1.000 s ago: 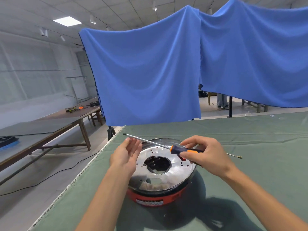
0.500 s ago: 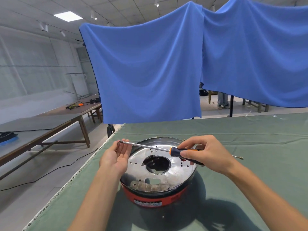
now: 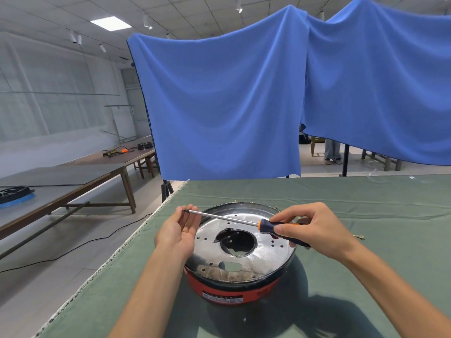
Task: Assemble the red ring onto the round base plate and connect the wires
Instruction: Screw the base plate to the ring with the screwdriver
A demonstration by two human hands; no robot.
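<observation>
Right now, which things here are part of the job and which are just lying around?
Part of the job:
- round base plate
- red ring under it
- screwdriver, gripped by right hand, tip at left hand
- wire end on the green table

Lying about:
- blue curtain
- far benches
- orange tool
- floor cable

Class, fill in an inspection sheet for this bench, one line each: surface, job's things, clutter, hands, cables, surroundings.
Surface: green cloth covers the table.
Job's things: shiny round base plate sits on top of the red ring; screwdriver held level above them.
Clutter: nothing seen.
Hands: right hand grips the screwdriver handle; left hand, palm up, fingers at the tip.
Cables: a thin wire end lies on the cloth right of the plate.
Surroundings: blue curtains behind; long tables to the left.
</observation>
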